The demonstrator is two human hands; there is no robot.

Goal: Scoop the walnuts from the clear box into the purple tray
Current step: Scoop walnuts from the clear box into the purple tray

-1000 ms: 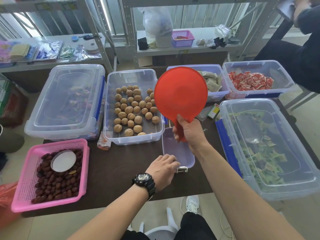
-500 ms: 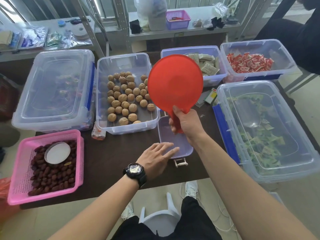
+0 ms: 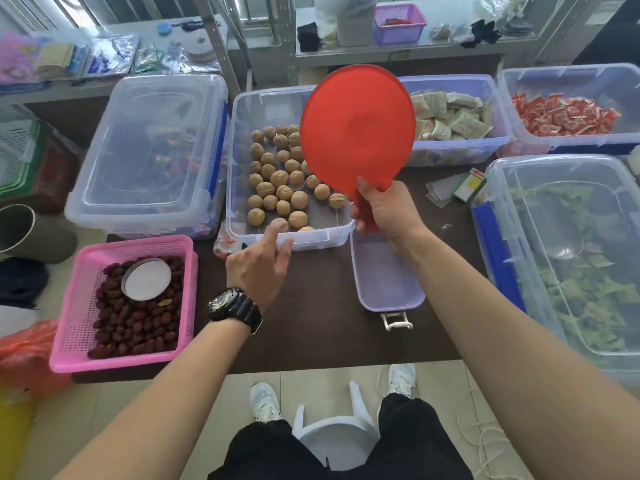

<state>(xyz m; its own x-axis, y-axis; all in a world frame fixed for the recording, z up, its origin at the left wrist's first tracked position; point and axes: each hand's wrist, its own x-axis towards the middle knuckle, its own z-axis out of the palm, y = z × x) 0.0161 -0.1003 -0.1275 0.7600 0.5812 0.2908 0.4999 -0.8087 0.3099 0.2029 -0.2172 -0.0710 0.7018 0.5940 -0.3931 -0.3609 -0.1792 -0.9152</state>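
Several walnuts (image 3: 278, 178) lie in an open clear box (image 3: 239, 161) at the table's middle. My right hand (image 3: 382, 211) grips the handle of a round red scoop (image 3: 356, 129), held upright over the box's right side with its back toward me. The purple tray (image 3: 386, 282), small and empty, sits on the table just right of the box's front corner, under my right wrist. My left hand (image 3: 259, 265), with a black watch on its wrist, hovers with loosely spread fingers at the box's front wall and holds nothing.
A pink basket (image 3: 83, 271) of dark dates with a white lid stands front left. A lidded clear bin (image 3: 149, 150) sits at the left, a large bin (image 3: 568, 258) of green packets at the right. Boxes of packets and red sweets line the back. A white stool stands below the table edge.
My left hand left the purple tray's front end, opened, and moved left and forward to the walnut box's front wall. The red scoop stays raised in my right hand.
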